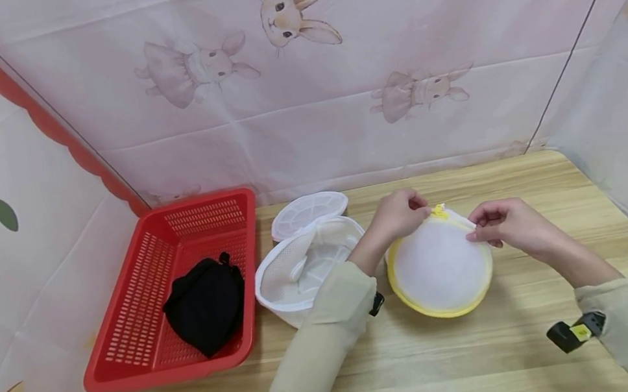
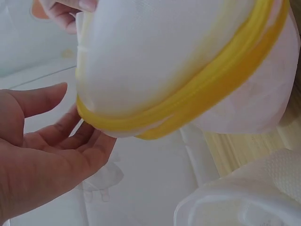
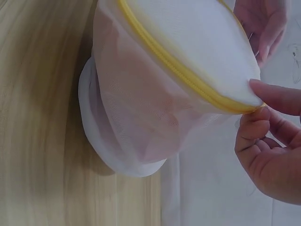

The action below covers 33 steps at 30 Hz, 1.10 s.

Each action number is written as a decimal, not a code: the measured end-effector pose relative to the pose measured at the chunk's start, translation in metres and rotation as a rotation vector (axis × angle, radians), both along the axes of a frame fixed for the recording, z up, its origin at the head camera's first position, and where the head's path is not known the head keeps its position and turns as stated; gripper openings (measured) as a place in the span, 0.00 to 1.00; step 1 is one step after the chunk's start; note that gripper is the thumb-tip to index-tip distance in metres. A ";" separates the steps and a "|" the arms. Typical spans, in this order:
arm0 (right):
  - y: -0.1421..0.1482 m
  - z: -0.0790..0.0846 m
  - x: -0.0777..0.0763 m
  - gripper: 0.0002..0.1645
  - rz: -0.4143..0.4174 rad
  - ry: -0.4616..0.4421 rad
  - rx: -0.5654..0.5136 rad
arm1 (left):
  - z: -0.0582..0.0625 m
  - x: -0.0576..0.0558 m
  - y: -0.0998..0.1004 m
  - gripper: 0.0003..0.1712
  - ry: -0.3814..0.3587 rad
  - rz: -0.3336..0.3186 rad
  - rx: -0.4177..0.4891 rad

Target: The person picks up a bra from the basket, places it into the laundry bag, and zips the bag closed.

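A white mesh laundry bag [image 1: 440,265] with a yellow zipper stands on the wooden table, its round top facing up. In the right wrist view, something pinkish shows through the side of the bag [image 3: 141,94]. My right hand [image 1: 512,227] pinches the zipper edge at the far right between thumb and fingertips. At the far left of the rim, beside a small yellow tuft [image 1: 439,211], is my left hand [image 1: 400,215]. The left wrist view has this left hand [image 2: 61,141] with its fingers touching the rim from beneath and its thumb raised apart from the fabric.
Left of the laundry bag stands another white mesh bag [image 1: 283,278], unzipped, with its round lid [image 1: 310,213] folded back towards the wall. A red plastic basket [image 1: 91,374] farther left contains a black cloth item [image 1: 206,304]. Rabbit-printed sheeting [image 1: 306,131] covers the back wall.
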State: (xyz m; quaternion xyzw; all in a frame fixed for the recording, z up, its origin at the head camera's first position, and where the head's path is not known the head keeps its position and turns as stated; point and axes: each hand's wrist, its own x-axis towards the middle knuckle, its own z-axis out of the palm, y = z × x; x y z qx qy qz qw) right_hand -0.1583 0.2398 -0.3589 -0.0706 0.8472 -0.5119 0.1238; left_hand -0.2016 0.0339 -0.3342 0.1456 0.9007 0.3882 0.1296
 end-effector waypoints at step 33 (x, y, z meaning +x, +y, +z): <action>-0.011 0.008 0.003 0.13 0.071 0.086 0.108 | -0.007 0.008 0.008 0.07 -0.043 0.056 0.120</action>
